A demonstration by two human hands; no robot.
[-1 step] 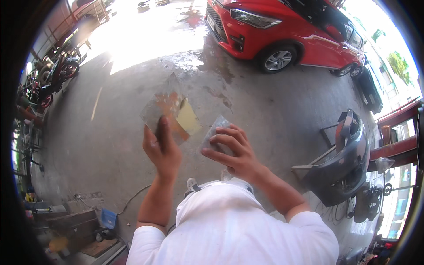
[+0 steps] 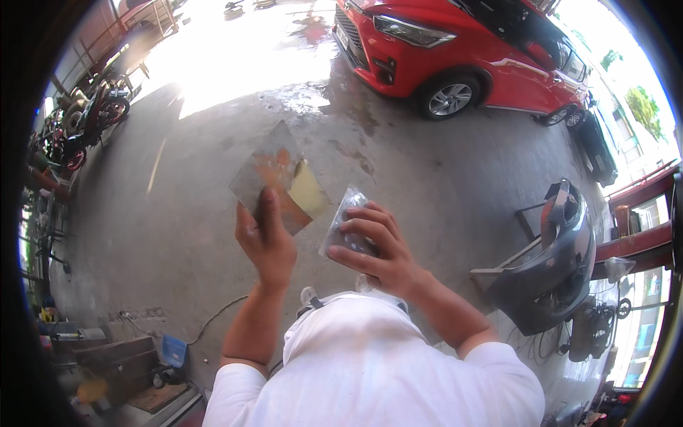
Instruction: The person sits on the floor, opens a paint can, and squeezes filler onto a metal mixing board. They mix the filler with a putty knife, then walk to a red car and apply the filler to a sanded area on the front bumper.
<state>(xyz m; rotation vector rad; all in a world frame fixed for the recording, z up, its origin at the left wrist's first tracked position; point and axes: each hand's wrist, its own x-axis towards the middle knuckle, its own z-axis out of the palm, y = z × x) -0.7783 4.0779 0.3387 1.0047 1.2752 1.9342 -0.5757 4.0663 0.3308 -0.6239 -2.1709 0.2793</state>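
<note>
My left hand (image 2: pixel 267 240) grips a flat, square putty board (image 2: pixel 255 174) by its near corner, thumb on top. Orange paste (image 2: pixel 273 168) is smeared over the middle of the board, and a pale yellow patch of putty (image 2: pixel 306 192) covers its right side. To the right, my right hand (image 2: pixel 383 245) is closed on a thin grey putty spreader (image 2: pixel 340 231), with several fingers lying across its face. Light flecks mark the spreader. A small gap separates it from the board, and both are held up above the concrete floor.
A red car (image 2: pixel 420 57) stands ahead on the right. A dark bumper (image 2: pixel 544 277) rests on a stand (image 2: pixel 509 263) to my right. Motorcycles (image 2: pixel 92 121) line the left. Wooden boxes (image 2: pixel 121 363), a blue scoop-like piece (image 2: pixel 174 350) and a cable (image 2: pixel 217 317) lie at lower left.
The board in my left hand has shifted slightly to the right. The spreader in my right hand has turned a little, showing more of its face, and its tip has moved slightly left.
</note>
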